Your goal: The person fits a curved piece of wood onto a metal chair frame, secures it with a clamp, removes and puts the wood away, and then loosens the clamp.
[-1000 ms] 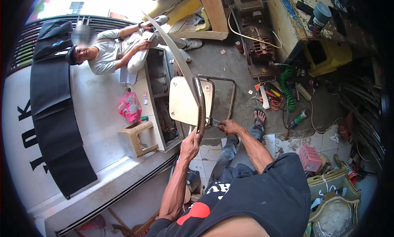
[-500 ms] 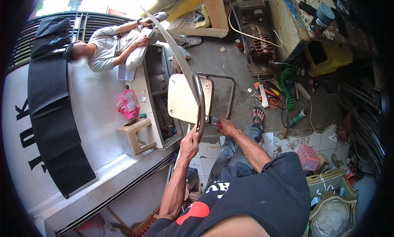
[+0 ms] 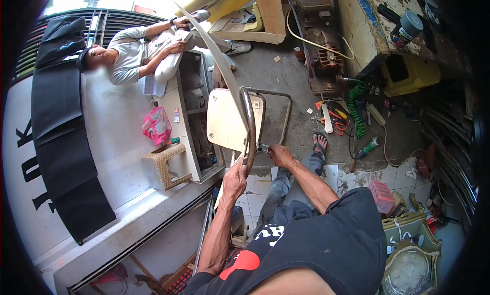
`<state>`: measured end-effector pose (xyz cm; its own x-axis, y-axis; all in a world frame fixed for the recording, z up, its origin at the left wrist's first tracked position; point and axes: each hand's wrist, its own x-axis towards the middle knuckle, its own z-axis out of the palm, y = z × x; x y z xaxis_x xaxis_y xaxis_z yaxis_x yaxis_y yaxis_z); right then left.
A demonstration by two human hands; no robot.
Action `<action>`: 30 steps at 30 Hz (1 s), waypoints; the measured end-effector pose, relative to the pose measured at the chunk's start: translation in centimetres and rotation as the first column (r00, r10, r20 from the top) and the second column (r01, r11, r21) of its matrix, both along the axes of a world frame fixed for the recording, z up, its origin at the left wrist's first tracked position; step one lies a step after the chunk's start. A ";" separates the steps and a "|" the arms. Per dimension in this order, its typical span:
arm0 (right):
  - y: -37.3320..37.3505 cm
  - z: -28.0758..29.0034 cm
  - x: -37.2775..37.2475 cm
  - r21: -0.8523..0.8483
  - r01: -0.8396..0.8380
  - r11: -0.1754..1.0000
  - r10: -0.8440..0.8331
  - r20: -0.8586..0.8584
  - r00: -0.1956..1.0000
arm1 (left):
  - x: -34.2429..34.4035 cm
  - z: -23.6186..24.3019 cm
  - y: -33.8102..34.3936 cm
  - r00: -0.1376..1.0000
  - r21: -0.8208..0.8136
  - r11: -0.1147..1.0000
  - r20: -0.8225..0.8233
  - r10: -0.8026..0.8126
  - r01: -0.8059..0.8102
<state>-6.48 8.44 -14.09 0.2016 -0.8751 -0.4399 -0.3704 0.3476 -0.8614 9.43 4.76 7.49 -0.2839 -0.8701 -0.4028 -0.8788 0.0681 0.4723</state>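
Observation:
A chair with a bent metal tube frame [image 3: 289, 116] and a pale plywood panel [image 3: 224, 119] is tipped up in front of me. My left hand [image 3: 235, 178] is closed round the near end of the tube. A long, thin pale strip [image 3: 217, 52] runs along the tube and sticks out far beyond it. My right hand [image 3: 282, 156] is closed on a screwdriver [image 3: 263, 148], whose shaft points left at the tube. The fingers cover its handle, and I cannot see clearly what the tip touches.
Pliers and other hand tools [image 3: 337, 120] lie on the floor at the right, beside a green coiled hose [image 3: 357, 108] and an angle grinder [image 3: 368, 148]. A rusty compressor [image 3: 324, 55] stands behind. Another person [image 3: 140, 55] sits at the far left, near a woven-pattern stool [image 3: 164, 167].
The screwdriver's red handle showed half a second ago and is now covered by my right hand. Both hands remain in nearly the same place. The seated person's head has turned slightly.

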 end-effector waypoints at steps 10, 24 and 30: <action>-0.7 -2.6 0.9 0.273 0.207 0.939 -0.158 -0.191 0.969 | 3.7 1.8 -3.3 0.958 -0.274 0.962 0.278 0.070 0.009; 3.8 -2.4 -12.5 0.481 0.228 0.847 0.011 -0.444 0.896 | 19.6 12.0 -2.5 0.798 0.020 0.799 0.082 0.597 -0.600; 6.3 -1.3 -17.7 0.432 0.269 0.861 0.028 -0.568 0.823 | 21.8 9.4 1.5 0.424 0.474 0.411 -0.085 0.901 -0.779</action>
<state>-24.18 14.69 -15.43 -0.2898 -0.5239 -0.8010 -0.6428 0.7266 -0.2427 31.22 6.29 16.85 0.3709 -0.5592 -0.7414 -0.2078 -0.8281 0.5206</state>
